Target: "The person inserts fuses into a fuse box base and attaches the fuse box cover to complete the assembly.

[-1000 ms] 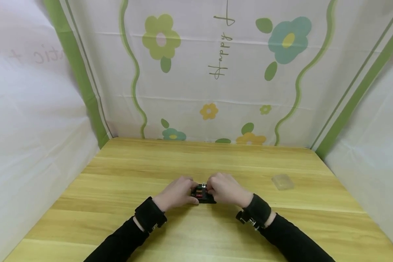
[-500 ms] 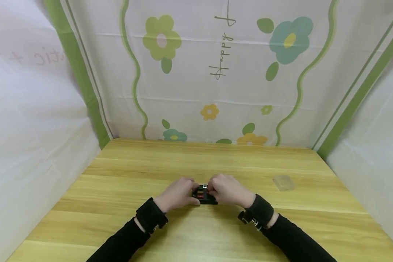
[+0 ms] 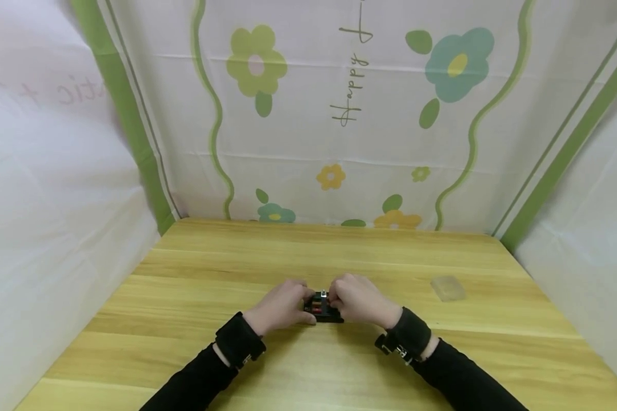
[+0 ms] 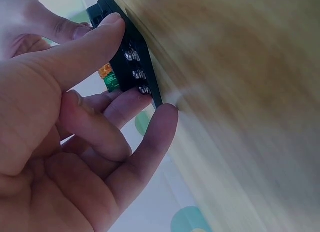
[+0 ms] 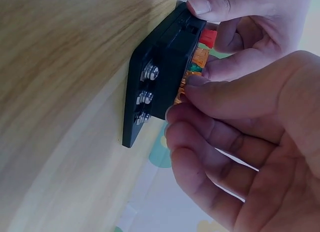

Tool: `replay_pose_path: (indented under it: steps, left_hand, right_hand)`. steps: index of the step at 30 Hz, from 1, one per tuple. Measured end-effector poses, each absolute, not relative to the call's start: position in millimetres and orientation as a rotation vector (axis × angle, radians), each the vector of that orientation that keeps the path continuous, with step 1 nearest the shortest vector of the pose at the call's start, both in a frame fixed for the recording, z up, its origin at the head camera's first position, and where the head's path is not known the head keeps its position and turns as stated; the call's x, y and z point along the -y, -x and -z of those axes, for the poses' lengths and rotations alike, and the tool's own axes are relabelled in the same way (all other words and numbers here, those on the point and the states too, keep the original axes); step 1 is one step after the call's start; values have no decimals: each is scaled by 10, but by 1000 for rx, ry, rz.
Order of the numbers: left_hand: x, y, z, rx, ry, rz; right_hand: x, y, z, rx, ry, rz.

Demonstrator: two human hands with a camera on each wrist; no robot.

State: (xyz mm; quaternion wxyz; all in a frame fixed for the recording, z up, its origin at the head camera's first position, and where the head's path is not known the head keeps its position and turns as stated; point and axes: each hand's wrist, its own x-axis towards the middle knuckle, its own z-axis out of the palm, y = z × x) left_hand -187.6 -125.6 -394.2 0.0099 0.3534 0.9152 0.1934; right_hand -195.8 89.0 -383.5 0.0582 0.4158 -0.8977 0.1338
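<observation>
A black fuse block [image 3: 329, 317] lies on the table between my two hands. Metal screw terminals [image 5: 146, 97] line its side in the right wrist view. Blade fuses stand in its top, among them a red fuse [image 5: 208, 38] and a green fuse [image 4: 111, 82]. My left hand [image 3: 283, 307] grips the block's left end, thumb on the near edge and fingers at the far side. With thumb and fingertips, my right hand [image 3: 362, 299] pinches an orange fuse [image 5: 180, 96] at the block's top. Those fingers partly hide it, so how deep it sits cannot be seen.
A clear, square plastic piece [image 3: 448, 288] lies on the wooden table [image 3: 195, 274] to the right. White fabric [image 3: 288, 131] with printed flowers stands behind the table, and more fabric hangs at both sides.
Hands and block shift slightly right and down in the head view, together with the whole scene. Both hands keep their holds at the block.
</observation>
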Motion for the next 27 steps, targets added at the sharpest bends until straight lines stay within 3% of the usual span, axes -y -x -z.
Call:
replay_pose_path:
  steps: [27]
  left_hand:
    - [1256,1922,3888,-2815,-1086,-572]
  right_hand:
    - [-990,1952,3847,2705,-1309,-399]
